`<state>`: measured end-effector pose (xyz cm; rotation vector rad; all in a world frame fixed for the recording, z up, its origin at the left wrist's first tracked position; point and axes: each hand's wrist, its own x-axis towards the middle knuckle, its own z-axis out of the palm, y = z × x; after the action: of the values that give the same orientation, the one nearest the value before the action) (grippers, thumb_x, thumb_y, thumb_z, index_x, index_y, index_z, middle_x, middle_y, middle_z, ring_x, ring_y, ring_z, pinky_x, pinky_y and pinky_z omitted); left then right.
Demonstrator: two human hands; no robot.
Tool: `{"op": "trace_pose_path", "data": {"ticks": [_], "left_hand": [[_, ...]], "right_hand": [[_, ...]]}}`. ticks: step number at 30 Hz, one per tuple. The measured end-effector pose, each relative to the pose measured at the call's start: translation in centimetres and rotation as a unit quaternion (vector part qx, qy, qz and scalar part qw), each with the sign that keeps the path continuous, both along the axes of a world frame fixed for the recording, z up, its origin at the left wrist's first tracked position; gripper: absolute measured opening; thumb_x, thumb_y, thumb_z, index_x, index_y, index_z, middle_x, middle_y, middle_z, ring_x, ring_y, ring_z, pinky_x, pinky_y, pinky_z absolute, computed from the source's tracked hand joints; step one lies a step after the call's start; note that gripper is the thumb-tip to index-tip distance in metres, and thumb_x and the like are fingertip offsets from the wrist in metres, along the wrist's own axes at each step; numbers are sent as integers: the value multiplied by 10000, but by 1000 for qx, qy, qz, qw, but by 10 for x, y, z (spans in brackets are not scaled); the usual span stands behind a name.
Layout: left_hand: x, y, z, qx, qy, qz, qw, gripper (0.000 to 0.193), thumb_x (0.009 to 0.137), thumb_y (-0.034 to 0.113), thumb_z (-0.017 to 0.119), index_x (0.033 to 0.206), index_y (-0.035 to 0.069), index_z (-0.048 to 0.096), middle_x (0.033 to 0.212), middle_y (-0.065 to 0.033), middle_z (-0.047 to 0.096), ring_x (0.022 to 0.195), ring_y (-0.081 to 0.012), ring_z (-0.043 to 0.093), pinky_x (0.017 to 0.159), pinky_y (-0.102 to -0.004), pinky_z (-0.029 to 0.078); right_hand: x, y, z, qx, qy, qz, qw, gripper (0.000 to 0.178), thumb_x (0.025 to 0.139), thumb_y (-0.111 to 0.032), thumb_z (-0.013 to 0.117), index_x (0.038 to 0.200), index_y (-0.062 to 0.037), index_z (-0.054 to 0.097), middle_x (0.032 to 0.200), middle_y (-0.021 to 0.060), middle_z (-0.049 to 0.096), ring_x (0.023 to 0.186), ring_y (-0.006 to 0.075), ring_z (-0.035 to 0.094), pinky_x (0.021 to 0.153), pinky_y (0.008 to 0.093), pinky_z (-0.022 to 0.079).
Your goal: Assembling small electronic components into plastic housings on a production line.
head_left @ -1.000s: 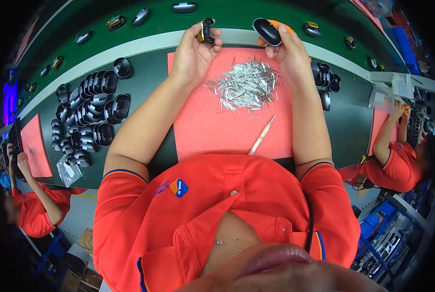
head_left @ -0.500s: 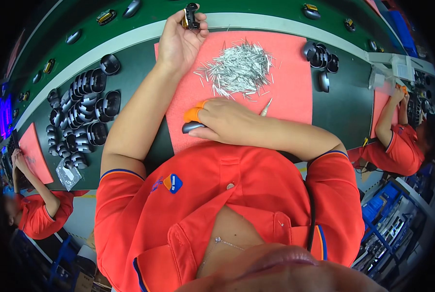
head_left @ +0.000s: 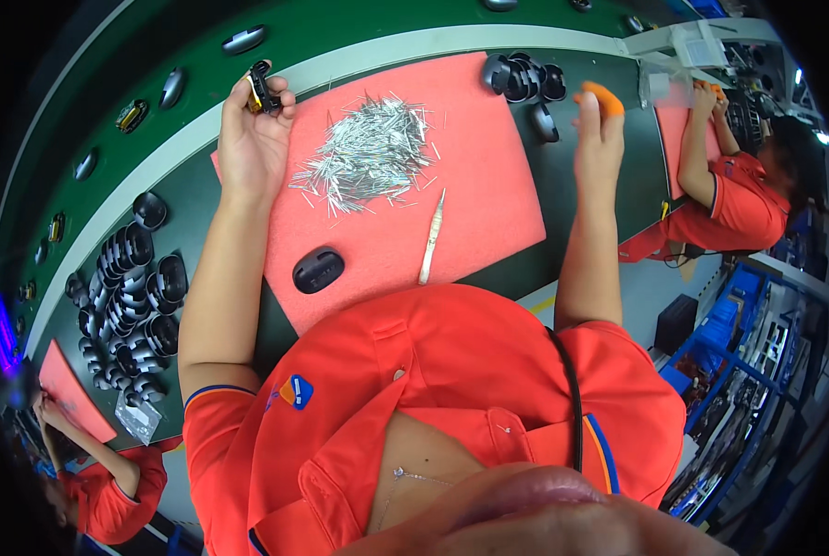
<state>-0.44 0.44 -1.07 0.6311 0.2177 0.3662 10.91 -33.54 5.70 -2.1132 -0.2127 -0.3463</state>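
The left hand [head_left: 252, 139] has its fingers closed on a small black part [head_left: 265, 90], holding it up at the far left corner of the pink mat [head_left: 488, 176]; the part is compact and uneven in outline, matte black along the front, with a gold-yellow patch on its left side (its finer detail is too small to read). On the near left portion of the mat lies a dark shell [head_left: 319, 270], a smooth rounded oblong, nearly black, with its hollow side facing up. The right hand [head_left: 600, 130] is raised beyond the right edge of the mat, its fingers loosely bent and open, with bright orange covers [head_left: 607, 98] on some of the tips; it is nearest to a lone grey-black shell [head_left: 545, 123] and a cluster of shells [head_left: 524, 77] on the dark green bench [head_left: 639, 176]. Between the hands, a loose heap of thin silvery pins [head_left: 366, 153] glints on the mat, and a pale, slender pointed tool [head_left: 432, 236] lies nearer the body. Many more glossy dark shells [head_left: 125, 255] stand in nested rows at the left.
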Motion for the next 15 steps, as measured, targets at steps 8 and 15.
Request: {"op": "trace_pose_path", "data": {"ticks": [8,15], "left_hand": [[3,-4,2,28,8,-2,1000,256,955,239,470,1092,29,521,935,-103,596,815,-179,559,777,-296,463],[0,-13,14,116,-3,4,993,304,964,225,426,1164,5,489,938,-104,586,804,-170,558,732,-290,455]], "right_hand": [[-4,-29,-50,-310,-83,-31,947,467,782,-421,677,995,-5,673,1008,197,623,848,334,584,778,406,463],[-21,-11,-27,-145,116,-57,981,546,745,-256,778,1174,-26,532,914,39,591,714,86,497,645,240,435]]}}
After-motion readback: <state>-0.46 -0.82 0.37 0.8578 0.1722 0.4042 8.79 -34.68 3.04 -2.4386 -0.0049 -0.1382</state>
